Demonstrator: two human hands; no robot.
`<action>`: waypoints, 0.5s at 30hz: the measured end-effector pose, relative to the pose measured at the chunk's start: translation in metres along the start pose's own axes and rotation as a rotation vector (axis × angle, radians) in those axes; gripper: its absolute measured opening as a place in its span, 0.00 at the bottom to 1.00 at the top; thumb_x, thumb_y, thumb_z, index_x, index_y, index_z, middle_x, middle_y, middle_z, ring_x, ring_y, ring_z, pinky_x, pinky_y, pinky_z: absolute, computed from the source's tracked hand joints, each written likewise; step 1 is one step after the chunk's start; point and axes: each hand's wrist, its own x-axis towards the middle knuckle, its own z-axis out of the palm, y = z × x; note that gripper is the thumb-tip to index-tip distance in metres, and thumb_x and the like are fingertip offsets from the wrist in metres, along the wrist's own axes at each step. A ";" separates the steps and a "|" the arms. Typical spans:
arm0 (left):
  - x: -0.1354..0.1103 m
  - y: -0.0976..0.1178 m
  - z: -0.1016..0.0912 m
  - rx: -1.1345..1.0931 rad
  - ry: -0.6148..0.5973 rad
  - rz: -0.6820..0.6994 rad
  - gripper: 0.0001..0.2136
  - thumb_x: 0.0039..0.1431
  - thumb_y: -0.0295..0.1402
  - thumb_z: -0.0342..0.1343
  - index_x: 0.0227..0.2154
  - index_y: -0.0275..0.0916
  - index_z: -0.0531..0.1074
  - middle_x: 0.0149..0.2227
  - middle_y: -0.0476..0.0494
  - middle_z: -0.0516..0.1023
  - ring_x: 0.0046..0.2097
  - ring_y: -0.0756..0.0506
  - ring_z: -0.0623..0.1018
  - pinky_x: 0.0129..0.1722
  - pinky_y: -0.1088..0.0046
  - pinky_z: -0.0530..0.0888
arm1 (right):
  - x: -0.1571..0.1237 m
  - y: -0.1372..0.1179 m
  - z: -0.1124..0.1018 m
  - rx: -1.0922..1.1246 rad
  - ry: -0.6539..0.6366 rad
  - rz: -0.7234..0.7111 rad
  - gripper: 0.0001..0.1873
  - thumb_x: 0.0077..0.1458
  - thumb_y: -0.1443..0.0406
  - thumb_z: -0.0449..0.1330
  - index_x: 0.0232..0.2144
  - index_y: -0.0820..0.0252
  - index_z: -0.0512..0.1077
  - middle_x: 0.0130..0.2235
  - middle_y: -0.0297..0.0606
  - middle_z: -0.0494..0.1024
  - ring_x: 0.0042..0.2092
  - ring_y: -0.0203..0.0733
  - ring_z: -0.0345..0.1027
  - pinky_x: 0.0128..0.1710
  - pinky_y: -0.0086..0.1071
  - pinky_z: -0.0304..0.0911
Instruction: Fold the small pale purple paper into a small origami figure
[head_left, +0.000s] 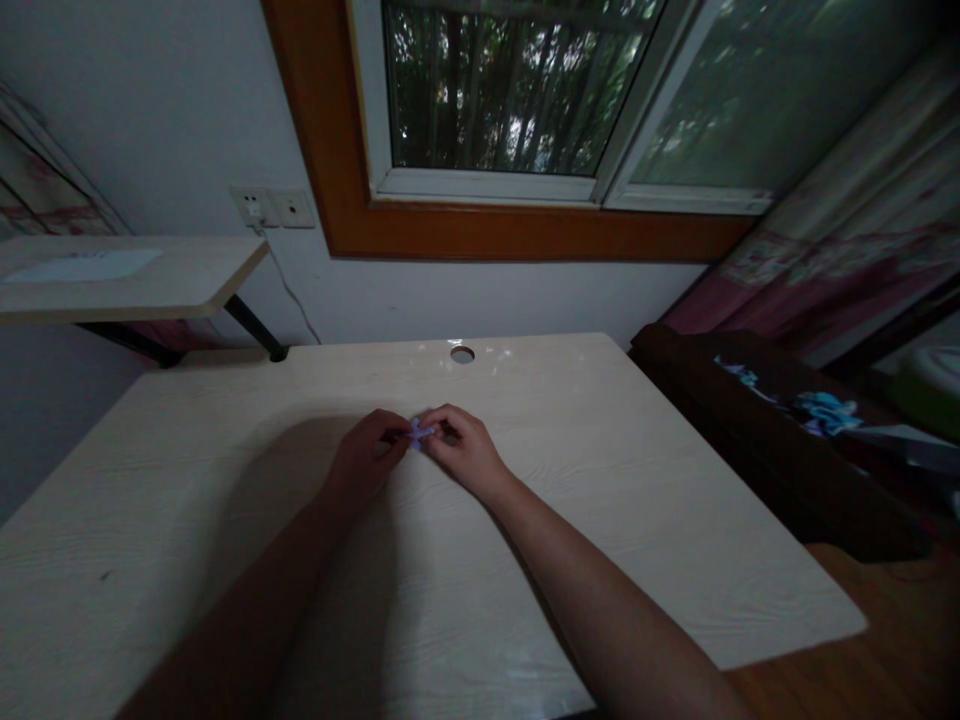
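A small pale purple piece of folded paper (419,432) is pinched between both hands above the middle of a light wood-grain desk (225,520). My left hand (365,458) grips its left side with curled fingers. My right hand (463,447) closes on its right side, fingertips meeting the left hand's. Most of the paper is hidden by the fingers. Both forearms reach in from the bottom edge of the view.
A round cable hole (462,354) sits near the desk's far edge. A raised shelf (127,280) with a white sheet stands at the far left. Wall sockets (273,208) and a window (525,90) are behind. A dark wooden piece of furniture (780,440) with clutter stands to the right.
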 end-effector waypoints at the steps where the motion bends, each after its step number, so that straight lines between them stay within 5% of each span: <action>1: 0.000 0.000 0.000 -0.003 -0.001 -0.006 0.05 0.59 0.29 0.56 0.38 0.41 0.71 0.38 0.47 0.75 0.38 0.48 0.77 0.41 0.72 0.76 | 0.000 0.000 0.000 -0.002 0.000 0.002 0.08 0.53 0.70 0.60 0.37 0.57 0.75 0.34 0.35 0.75 0.34 0.37 0.69 0.36 0.29 0.65; 15: 0.002 -0.001 -0.001 -0.002 0.015 0.033 0.05 0.58 0.28 0.56 0.37 0.40 0.72 0.37 0.46 0.75 0.37 0.48 0.76 0.40 0.71 0.76 | 0.000 0.001 0.000 0.023 -0.016 0.030 0.07 0.53 0.69 0.60 0.36 0.58 0.75 0.34 0.35 0.76 0.35 0.36 0.69 0.37 0.28 0.64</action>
